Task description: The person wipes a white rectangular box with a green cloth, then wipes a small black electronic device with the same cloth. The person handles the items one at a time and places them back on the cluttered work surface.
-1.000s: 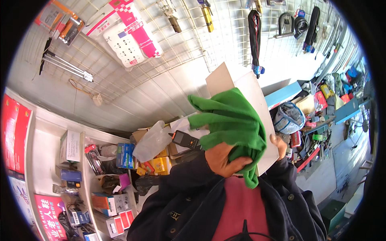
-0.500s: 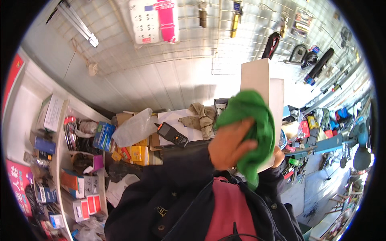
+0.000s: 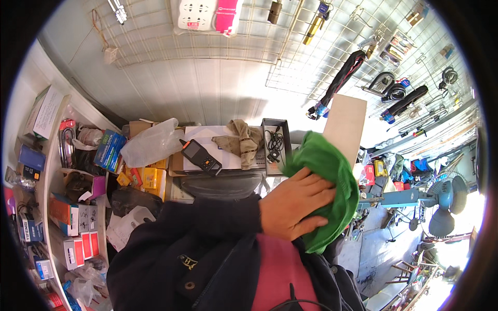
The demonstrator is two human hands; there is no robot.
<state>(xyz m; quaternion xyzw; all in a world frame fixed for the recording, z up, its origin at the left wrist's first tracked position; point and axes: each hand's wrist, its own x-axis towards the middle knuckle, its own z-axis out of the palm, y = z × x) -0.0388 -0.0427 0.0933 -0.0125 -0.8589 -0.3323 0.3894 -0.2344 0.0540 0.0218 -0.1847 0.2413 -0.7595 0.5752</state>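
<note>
My left hand reaches in from the left with its back toward me, fingers over a bunched green cloth and thumb along the cloth's lower part. Behind the cloth rises a flat beige panel, its lower part covered by the cloth. My right hand is hidden; the cloth and my jacket block that side. Left of the cloth, an open dark box holds a coiled black cable. Farther left are a crumpled brown rag and a black handheld device with orange parts.
Shelves on the left hold several small boxes, including a blue box. A clear plastic bag lies beside yellow boxes. Locks hang on a wire grid ahead. To the right stands a blue fan.
The view has shifted, and the device and open box show more fully. My left hand has swung slightly lower over the green cloth. The right hand, partly seen before, is now hidden.
</note>
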